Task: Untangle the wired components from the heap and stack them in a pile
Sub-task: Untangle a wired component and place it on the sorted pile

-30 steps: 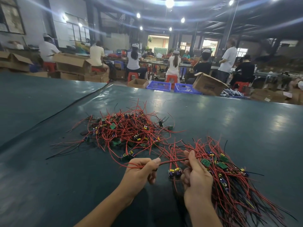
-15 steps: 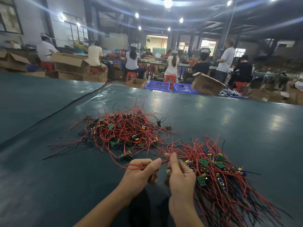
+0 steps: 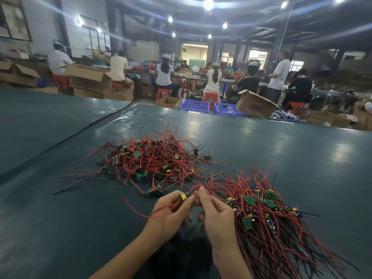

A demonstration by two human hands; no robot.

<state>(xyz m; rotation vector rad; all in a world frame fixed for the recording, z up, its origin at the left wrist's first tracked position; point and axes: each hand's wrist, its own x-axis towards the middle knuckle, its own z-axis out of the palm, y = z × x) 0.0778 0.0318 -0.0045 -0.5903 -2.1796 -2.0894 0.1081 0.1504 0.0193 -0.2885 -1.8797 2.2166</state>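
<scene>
A tangled heap point(image 3: 153, 160) of red and black wires with small green circuit boards lies on the dark green table ahead of me. To its right spreads a combed pile point(image 3: 267, 216) of the same parts, wires trailing toward the near right. My left hand point(image 3: 171, 212) grips one wired component point(image 3: 183, 197) with a yellow part at its fingertips, and red wires run through its fingers. My right hand point(image 3: 215, 214) pinches red wire right beside that component, next to the pile's left edge.
The green table point(image 3: 281, 150) stretches wide, with a seam running to a second surface point(image 3: 40, 117) at left. Beyond the far edge stand cardboard boxes point(image 3: 255, 105), blue crates point(image 3: 195, 105) and several seated workers.
My hands have closed together: the right hand moved left from the pile to meet the left. The component now shows at my left fingertips, and the taut wire between the hands is gone.
</scene>
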